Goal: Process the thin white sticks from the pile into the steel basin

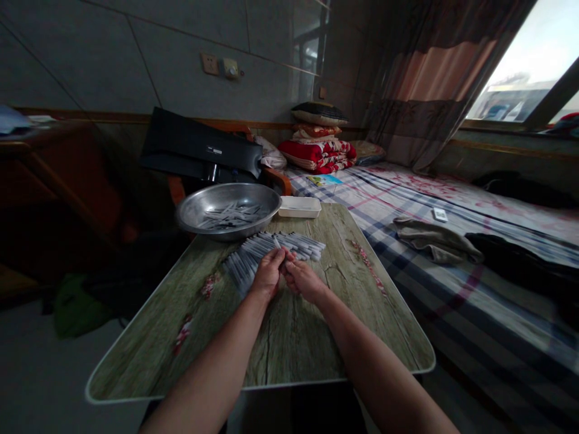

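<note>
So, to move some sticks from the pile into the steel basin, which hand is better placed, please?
Probably the left hand: it is on the basin side of the pile of slim white sticks, closer to the steel basin than the right hand.

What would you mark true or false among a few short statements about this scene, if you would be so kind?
1. A steel bowl stands at the far end of the wood-print table. True.
2. The hands are far apart. False: the left hand and right hand meet at the pile of slim grey-white sticks.
3. A white box sits beside the bowl. True.
4. The red quilt lies on the table. False: the red quilt lies folded at the far end of the checked bed.
5. A grey cloth lies on the bed. True.
</note>
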A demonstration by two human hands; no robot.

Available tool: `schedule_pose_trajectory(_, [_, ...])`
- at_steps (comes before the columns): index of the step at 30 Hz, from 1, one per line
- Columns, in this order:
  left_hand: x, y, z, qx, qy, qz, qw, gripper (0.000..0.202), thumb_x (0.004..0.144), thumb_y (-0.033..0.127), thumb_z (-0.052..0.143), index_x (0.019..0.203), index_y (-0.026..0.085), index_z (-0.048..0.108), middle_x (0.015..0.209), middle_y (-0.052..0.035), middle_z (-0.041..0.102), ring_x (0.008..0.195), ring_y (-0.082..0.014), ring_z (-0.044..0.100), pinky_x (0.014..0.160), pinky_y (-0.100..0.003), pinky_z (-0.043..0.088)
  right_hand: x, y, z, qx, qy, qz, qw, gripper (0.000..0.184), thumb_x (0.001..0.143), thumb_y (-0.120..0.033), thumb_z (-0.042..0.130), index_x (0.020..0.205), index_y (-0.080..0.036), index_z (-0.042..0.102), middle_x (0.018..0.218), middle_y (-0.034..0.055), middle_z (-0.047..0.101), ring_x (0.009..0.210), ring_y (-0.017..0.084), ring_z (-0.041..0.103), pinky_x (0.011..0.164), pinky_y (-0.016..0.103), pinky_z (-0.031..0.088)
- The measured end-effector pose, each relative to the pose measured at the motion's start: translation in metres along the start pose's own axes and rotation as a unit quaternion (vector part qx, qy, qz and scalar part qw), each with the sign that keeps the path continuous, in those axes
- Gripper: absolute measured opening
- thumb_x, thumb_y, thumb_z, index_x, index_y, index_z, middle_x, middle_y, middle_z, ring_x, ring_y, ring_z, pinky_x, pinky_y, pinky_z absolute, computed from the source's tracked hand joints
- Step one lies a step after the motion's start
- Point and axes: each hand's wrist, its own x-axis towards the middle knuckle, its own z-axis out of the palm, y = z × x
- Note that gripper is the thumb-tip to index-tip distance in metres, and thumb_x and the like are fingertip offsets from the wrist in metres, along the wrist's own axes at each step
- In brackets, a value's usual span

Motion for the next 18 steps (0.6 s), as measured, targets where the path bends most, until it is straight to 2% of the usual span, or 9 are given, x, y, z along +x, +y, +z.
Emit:
schedule_pose_trajectory(6, [-0.001, 0.001, 0.000, -0.002, 0.023, 0.010, 1.000, 0.052, 0.050, 0.056, 0.092, 0.072, 0.017, 0.066, 0.071, -0.0012, 0.072, 0.073, -0.0188, 0.072, 0.068, -0.026, 0.053, 0.001, -0.003, 0.002, -0.027, 0.014, -0.034, 0.999, 0.029, 0.087, -0.048, 0.062, 0.094, -0.022, 0.052, 0.052, -0.0108, 0.036, 0.039, 0.006, 0.026, 0.038, 0.019, 0.018])
schedule_pose_trajectory(9, [-0.001, 0.001, -0.001, 0.004, 0.017, 0.012, 1.000, 0.051, 0.051, 0.055, 0.092, 0.071, 0.017, 0.066, 0.071, -0.0015, 0.072, 0.076, -0.0196, 0.072, 0.072, -0.028, 0.054, -0.001, -0.005, -0.001, -0.021, 0.010, -0.006, 1.000, 0.028, 0.087, -0.048, 0.062, 0.093, -0.023, 0.049, 0.052, -0.0112, 0.036, 0.038, 0.006, 0.024, 0.038, 0.018, 0.015])
schedule_pose_trajectory(14, [-0.002, 0.003, -0.002, 0.012, -0.016, 0.007, 1.000, 0.047, 0.055, 0.053, 0.091, 0.070, 0.017, 0.066, 0.073, -0.0034, 0.073, 0.078, -0.0202, 0.072, 0.075, -0.030, 0.054, -0.003, -0.008, -0.009, 0.023, -0.043, 0.084, 0.995, 0.029, 0.090, -0.048, 0.057, 0.087, -0.026, 0.038, 0.048, -0.0140, 0.030, 0.036, 0.006, 0.016, 0.038, 0.017, 0.011])
schedule_pose_trajectory(18, [0.000, 0.002, -0.004, 0.050, -0.019, 0.032, 0.998, 0.045, 0.060, 0.055, 0.088, 0.072, 0.017, 0.067, 0.071, -0.0023, 0.072, 0.071, -0.0177, 0.070, 0.071, -0.029, 0.053, 0.000, -0.004, -0.009, 0.005, -0.012, 0.058, 0.998, 0.029, 0.091, -0.049, 0.056, 0.086, -0.025, 0.041, 0.049, -0.0132, 0.031, 0.036, 0.006, 0.017, 0.036, 0.017, 0.013])
